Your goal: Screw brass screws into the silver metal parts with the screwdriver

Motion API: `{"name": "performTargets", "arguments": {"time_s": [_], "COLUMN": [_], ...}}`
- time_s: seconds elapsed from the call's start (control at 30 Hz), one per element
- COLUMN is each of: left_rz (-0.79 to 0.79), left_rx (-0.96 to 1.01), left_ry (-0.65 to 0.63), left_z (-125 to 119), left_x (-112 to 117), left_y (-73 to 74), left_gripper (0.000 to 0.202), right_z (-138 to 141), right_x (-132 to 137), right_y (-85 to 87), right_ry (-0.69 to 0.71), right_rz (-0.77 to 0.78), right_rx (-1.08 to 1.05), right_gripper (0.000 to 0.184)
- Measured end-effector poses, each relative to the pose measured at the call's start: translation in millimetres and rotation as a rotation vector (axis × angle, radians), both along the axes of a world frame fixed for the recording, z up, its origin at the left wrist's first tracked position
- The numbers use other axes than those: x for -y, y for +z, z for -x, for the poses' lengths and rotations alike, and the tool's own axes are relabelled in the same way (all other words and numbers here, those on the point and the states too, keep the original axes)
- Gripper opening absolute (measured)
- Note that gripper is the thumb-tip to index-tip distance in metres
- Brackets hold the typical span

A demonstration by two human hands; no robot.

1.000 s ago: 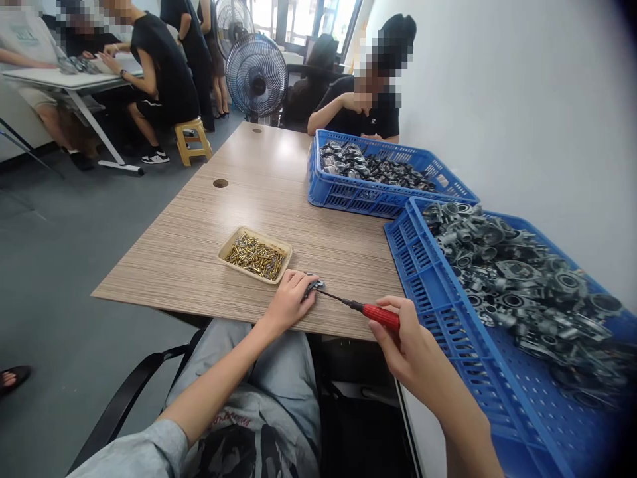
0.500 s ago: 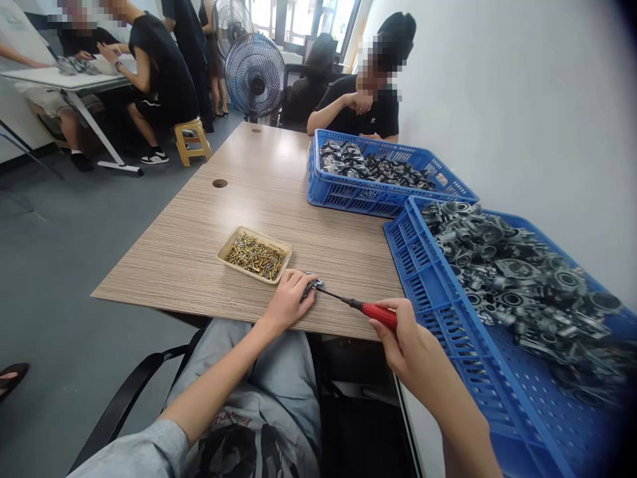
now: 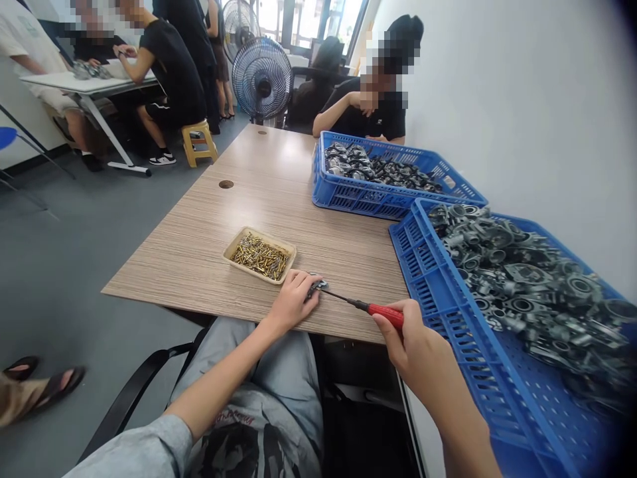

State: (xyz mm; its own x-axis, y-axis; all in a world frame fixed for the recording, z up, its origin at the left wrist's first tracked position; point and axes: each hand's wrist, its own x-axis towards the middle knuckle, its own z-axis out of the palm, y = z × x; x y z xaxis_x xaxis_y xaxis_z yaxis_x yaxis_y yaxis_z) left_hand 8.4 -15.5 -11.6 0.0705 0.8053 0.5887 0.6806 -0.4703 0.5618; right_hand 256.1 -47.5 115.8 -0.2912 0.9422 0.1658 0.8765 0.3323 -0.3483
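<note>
My left hand [image 3: 292, 300] is closed on a small grey metal part [image 3: 315, 287], pressing it to the wooden table [image 3: 279, 199] near the front edge. My right hand [image 3: 418, 338] grips a red-handled screwdriver [image 3: 381, 311]. Its thin shaft slants up-left and the tip rests on the metal part. Just beyond my left hand lies a shallow beige tray [image 3: 229, 249] full of small brass screws [image 3: 259, 255].
Two blue crates hold several grey metal castings: one to my right [image 3: 438, 312], one further back [image 3: 348, 192]. A person in black sits at the table's far end behind that crate. A fan [image 3: 262, 78] and other seated people are at the back left.
My hands, the part and the screwdriver keep the same pose. The camera has shifted slightly, so everything sits a little further right in view.
</note>
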Motion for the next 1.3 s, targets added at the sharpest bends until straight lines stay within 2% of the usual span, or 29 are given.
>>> {"name": "performTargets", "arguments": {"time_s": [0.17,0.23,0.37,0.57,0.63,0.77,0.93,1.1,1.27,1.3], "left_rz": [-0.011,-0.011,0.002,-0.012,-0.009,-0.013,-0.011,-0.015,-0.033,-0.039], "left_rx": [-0.004,-0.002,-0.003,-0.007,-0.008,-0.005,-0.006,-0.008,-0.003,-0.003], "left_ry": [0.004,0.003,0.007,0.005,0.007,0.014,0.016,0.014,0.015,0.014], "left_z": [0.2,0.2,0.6,0.9,0.7,0.3,0.0,0.2,0.2,0.2], "left_x": [-0.7,-0.6,-0.2,-0.6,-0.8,-1.0,-1.0,-1.0,-1.0,-1.0], "left_y": [-2.1,-2.3,-1.6,-1.6,-1.9,-1.8,-1.5,-2.2,-1.3,-1.1], "left_gripper": [0.03,0.031,0.03,0.031,0.031,0.033,0.032,0.032,0.032,0.032], "right_z": [-1.8,-1.6,-1.6,-2.4,-1.7,0.4,2.7,2.0,-0.3,-0.2], "right_x": [-0.9,-0.7,-0.7,-1.0,-0.5,1.7,3.6,1.4,0.7,0.8], "right_y": [-0.3,-0.9,-0.7,3.3,2.3,1.9,3.2,-2.7,-0.5,-0.4], "right_ry": [0.171,0.148,-0.002,0.184,0.14,0.032,0.161,-0.019,0.154,0.153], "right_rz": [0.004,-0.014,-0.013,0.019,-0.001,-0.036,0.054,-0.008,0.066,0.056], "right_rx": [-0.141,-0.121,0.027,-0.146,-0.078,0.035,-0.159,-0.03,-0.194,-0.192], "right_gripper": [0.027,0.025,0.032,0.02,0.02,0.03,0.023,0.03,0.024,0.023]}}
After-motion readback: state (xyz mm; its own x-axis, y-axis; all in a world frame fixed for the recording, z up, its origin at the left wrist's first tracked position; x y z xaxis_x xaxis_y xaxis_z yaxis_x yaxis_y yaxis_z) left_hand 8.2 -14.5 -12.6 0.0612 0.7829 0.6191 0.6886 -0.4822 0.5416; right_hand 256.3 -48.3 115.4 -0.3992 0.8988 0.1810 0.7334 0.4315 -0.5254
